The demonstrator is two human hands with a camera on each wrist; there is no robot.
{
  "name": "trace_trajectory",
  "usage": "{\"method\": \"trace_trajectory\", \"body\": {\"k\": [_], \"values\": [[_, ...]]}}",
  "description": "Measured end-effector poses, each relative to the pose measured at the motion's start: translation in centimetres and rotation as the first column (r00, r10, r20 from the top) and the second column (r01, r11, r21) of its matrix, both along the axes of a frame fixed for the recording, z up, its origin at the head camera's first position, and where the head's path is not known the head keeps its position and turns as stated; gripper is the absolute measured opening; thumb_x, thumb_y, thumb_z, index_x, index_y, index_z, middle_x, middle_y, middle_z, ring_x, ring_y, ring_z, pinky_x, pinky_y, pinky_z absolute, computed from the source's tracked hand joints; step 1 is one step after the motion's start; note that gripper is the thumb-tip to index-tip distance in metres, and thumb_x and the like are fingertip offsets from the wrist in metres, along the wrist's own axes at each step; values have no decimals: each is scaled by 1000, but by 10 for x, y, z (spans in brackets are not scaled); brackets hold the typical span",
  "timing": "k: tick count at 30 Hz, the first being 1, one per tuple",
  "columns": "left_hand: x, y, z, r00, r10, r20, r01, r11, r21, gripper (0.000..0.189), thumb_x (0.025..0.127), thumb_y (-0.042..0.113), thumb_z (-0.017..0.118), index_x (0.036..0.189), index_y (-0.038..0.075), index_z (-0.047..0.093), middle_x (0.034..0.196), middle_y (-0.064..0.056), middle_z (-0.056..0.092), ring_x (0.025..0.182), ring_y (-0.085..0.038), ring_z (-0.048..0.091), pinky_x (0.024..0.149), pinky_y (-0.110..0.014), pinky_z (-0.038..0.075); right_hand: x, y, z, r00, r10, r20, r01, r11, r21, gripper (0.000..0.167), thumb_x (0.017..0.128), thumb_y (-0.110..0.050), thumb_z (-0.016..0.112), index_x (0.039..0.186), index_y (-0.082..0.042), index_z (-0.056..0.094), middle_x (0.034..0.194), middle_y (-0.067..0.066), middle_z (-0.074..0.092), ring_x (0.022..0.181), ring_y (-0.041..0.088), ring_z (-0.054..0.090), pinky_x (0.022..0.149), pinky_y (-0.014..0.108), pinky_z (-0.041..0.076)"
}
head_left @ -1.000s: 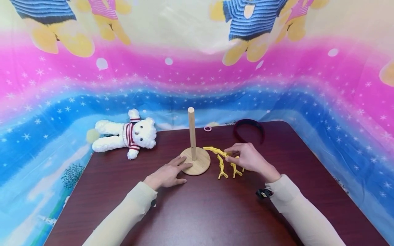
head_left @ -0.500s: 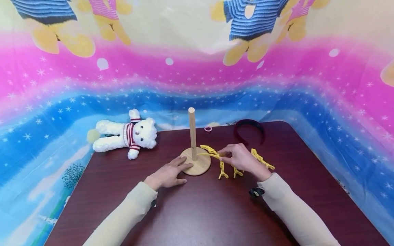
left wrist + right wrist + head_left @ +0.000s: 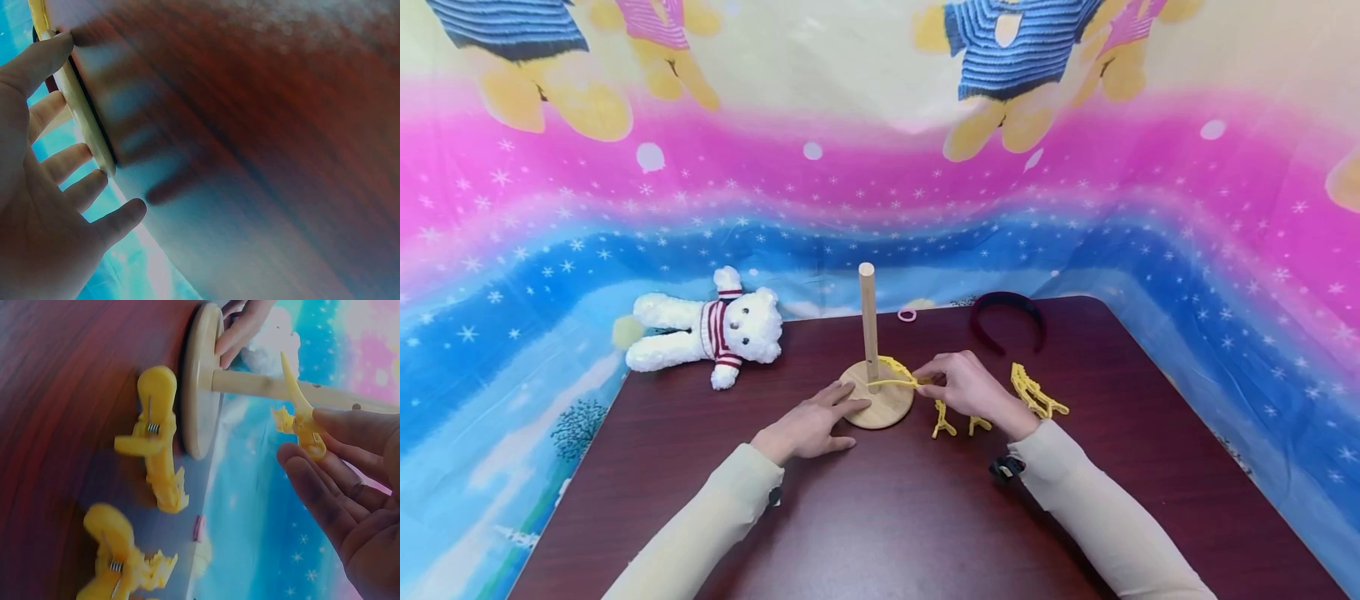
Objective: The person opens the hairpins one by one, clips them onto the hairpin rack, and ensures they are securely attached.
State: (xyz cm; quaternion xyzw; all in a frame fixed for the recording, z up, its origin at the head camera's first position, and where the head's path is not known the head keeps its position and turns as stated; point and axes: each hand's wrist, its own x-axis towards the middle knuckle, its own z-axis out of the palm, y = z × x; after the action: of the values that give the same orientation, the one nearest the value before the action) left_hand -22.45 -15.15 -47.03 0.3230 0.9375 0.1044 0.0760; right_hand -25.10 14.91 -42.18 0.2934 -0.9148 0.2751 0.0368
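Observation:
My left hand (image 3: 805, 425) rests its outstretched fingertips on the round wooden base (image 3: 891, 408) of an upright post (image 3: 869, 325). Between thumb and fingers, my right hand (image 3: 966, 383) pinches the handle end of a yellow hair clip (image 3: 306, 428) with a spring. Its jaws are spread apart, one smooth and curved, the other textured. In the head view the smooth jaw crosses in front of the post's lower part and the textured one reaches behind it. More yellow hair clips (image 3: 156, 444) lie on the table beside the base, partly hidden under my right hand in the head view.
A white teddy bear (image 3: 700, 333) in a striped sweater lies at the back left. A small pink ring (image 3: 907, 315) and a dark red headband (image 3: 1007, 321) lie near the table's (image 3: 865, 517) back edge. A printed cloth (image 3: 850, 183) hangs behind.
My right hand has moved left with the yellow hair clip, whose jaws have opened and come to the post. Clips at the right have come into view. My left hand has stayed put.

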Motion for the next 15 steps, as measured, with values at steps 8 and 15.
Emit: {"method": "trace_trajectory", "body": {"k": [8,15], "values": [[-1,0,-2,1000,-9,-21,9,1000,0,65,94,42,67,152,25,43,163,-19,29,151,-39,26,116,-51,37,-1,-15,-1,1000,19,-18,-19,1000,-6,19,88,-18,77,107,-16,80,88,-5,73,57,4,51,50,22,42],[-1,1,-2,1000,-1,-12,1,1000,-10,65,94,42,67,152,26,42,163,-18,30,151,-38,27,116,-52,37,-4,-23,-4,998,16,-56,-14,999,40,19,88,-18,77,107,-15,80,92,-2,75,67,4,58,60,21,46]]}}
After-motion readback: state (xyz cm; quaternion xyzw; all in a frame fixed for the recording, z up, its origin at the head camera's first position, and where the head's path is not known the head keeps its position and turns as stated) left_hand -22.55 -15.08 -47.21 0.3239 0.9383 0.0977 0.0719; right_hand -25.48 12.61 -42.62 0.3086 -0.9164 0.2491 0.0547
